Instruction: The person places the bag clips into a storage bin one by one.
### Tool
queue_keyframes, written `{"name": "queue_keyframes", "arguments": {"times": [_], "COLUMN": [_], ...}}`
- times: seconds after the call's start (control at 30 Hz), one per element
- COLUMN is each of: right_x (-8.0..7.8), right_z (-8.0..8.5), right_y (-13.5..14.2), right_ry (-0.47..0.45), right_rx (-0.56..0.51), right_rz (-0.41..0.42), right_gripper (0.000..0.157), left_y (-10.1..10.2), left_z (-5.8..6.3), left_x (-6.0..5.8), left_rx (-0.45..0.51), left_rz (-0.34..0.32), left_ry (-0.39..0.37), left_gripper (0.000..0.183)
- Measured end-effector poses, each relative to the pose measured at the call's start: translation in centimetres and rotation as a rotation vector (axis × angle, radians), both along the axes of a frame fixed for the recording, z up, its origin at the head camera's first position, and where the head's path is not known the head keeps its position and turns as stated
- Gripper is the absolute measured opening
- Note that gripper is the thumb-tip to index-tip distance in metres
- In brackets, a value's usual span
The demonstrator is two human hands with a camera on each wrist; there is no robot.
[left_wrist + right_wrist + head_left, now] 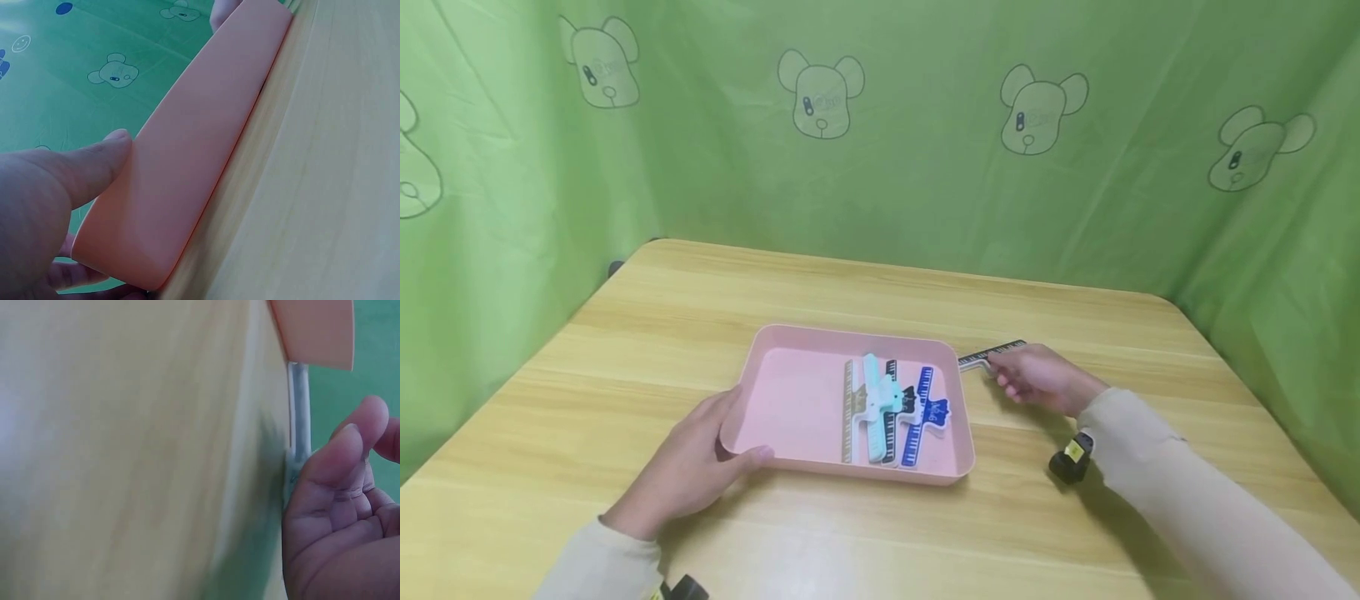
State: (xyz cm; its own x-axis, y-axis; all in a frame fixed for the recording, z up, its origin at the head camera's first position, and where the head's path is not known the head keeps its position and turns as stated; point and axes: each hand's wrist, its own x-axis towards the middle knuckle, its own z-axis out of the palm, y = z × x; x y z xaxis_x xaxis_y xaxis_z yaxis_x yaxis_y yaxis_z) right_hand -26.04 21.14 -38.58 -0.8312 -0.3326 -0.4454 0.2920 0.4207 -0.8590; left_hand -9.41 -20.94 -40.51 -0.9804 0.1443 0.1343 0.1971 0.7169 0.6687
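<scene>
A shallow pink tray [797,400] rests on the wooden table. My left hand [696,458] grips its near left corner, the thumb on the front rim and the fingers around the side. Inside, toward the right, lie long clips with piano-key patterns: a gold clip [848,433], a mint clip [876,433], a black clip [891,437] and a blue clip [913,437]. Just outside the tray's right wall, my right hand [1037,379] pinches another black-and-white clip [1000,348] by its handle side. That clip lies low along the tabletop, its handle partly hidden by my fingers.
The wooden table [647,333] extends around the tray on all sides. A green curtain [910,192] with mouse-face drawings hangs behind its far edge and along both sides. Wrist-worn black cameras, including the right camera [1067,467], stick out below my sleeves.
</scene>
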Motion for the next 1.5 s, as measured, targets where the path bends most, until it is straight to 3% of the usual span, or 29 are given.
{"name": "queue_keyframes", "arguments": {"times": [0.53, 1.2, 1.5], "right_x": [0.4, -0.3, -0.5], "right_z": [-1.4, -1.3, -1.7], "right_y": [1.3, 1.2, 1.0], "right_ry": [-0.057, -0.181, -0.183], "right_rx": [-0.068, -0.162, -0.169], "right_rz": [-0.050, -0.121, -0.175], "right_gripper": [0.024, 0.027, 0.025], "left_y": [0.2, 0.0, 0.0], "left_z": [-0.2, 0.0, -0.1], "left_x": [-0.1, 0.1, 0.0], "left_rx": [-0.003, 0.007, 0.007], "left_rz": [0.004, 0.011, 0.007], "left_ry": [-0.004, -0.007, -0.003], "left_gripper": [0.090, 0.090, 0.089]}}
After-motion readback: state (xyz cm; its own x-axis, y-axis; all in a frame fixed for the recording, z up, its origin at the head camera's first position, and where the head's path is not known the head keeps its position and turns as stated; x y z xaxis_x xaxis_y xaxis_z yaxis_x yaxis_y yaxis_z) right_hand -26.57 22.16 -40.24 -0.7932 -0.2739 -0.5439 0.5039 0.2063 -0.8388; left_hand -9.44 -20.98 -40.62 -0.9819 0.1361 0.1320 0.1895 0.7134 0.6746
